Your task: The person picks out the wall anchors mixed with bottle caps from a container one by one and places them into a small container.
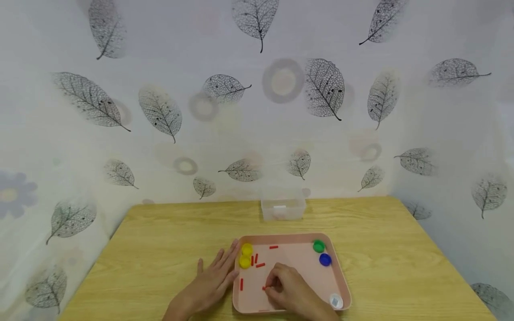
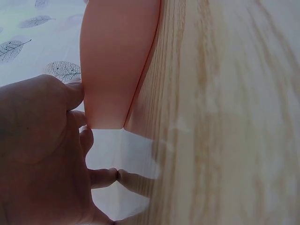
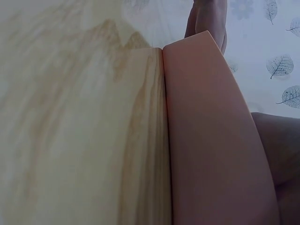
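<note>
R grip (image 1: 290, 286) w/ red stick (image 1: 263, 288), tray (image 1: 301, 256)

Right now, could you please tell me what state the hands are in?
Left hand: open, touching the pink tray.
Right hand: pinching a small red stick.

Reaches in from the bottom of the head view with left forearm (image 1: 176, 311) and right forearm (image 1: 321, 311), angled inward toward each other. Lays the left hand (image 1: 210, 281) back upward, with fingers (image 1: 226, 257) mostly straight and fanned forward, and with the little finger (image 1: 200, 266) set well apart from the others. Holds the right hand (image 1: 293, 287) nearby, likewise back upward, slanting forward and left from the right wrist (image 1: 314, 304), curling the fingers and pinching between thumb (image 1: 275, 294) and index finger (image 1: 274, 275). Shows the left hand in shadow in the left wrist view.
</note>
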A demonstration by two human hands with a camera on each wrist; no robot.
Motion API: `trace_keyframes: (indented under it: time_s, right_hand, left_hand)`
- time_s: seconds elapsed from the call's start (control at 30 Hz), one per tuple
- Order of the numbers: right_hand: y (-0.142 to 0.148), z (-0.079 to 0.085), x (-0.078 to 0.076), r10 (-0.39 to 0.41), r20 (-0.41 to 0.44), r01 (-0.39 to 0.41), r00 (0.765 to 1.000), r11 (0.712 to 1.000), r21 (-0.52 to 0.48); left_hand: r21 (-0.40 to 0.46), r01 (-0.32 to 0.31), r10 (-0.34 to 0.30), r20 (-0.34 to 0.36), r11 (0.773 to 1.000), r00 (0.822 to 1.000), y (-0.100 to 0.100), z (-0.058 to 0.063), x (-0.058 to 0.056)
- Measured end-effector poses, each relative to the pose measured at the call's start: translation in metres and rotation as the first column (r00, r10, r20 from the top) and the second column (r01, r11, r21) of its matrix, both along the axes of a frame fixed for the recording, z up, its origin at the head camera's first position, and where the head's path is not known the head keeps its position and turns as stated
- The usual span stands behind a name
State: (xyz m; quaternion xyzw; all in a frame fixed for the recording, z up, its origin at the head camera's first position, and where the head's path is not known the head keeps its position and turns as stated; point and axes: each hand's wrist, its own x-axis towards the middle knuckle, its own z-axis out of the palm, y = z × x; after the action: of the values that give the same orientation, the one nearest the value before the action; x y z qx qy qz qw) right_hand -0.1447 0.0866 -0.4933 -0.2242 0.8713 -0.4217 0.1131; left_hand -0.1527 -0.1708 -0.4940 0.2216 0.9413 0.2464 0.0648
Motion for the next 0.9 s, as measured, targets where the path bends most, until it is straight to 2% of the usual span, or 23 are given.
trace_keyframes:
  time_s: [0.07, 0.27, 0.33, 0.47, 0.6, 0.73, 0.9]
  right_hand:
    - [-0.001, -0.001, -0.001, 0.0, -0.025, 0.0, 1.0, 1.0, 0.004]
    - [0.0, 0.0, 0.0, 0.003, 0.038, -0.002, 0.999, 1.0, -0.029]
    - [0.0, 0.003, -0.002, 0.006, 0.026, -0.005, 1.0, 1.0, -0.03]
    - [0.001, 0.01, -0.004, 0.008, -0.068, -0.011, 0.998, 0.999, -0.042]
    - [0.001, 0.015, -0.005, -0.005, -0.188, -0.01, 0.982, 0.997, -0.076]
    - [0.001, 0.019, -0.007, -0.025, -0.257, 0.0, 0.966, 0.995, -0.097]
    - [0.003, 0.03, -0.014, -0.064, -0.298, 0.037, 0.952, 0.995, -0.096]
  left_hand:
    - [0.004, -0.007, 0.007, 0.0, 1.0, 1.0, -0.001, 0.0, 0.001]
    - [-0.007, -0.015, 0.015, 0.02, 1.0, 1.0, -0.001, -0.001, 0.002]
    - [-0.011, -0.014, 0.014, 0.019, 1.0, 1.0, 0.0, 0.0, 0.001]
    - [-0.006, -0.007, 0.007, 0.0, 1.0, 1.0, 0.0, 0.003, -0.002]
    - [-0.001, -0.01, 0.01, -0.021, 1.0, 1.0, 0.001, 0.005, -0.002]
    - [0.002, -0.003, 0.003, -0.026, 1.0, 1.0, 0.001, 0.003, -0.001]
    - [0.012, -0.001, 0.001, -0.012, 1.0, 1.0, 0.001, 0.0, 0.0]
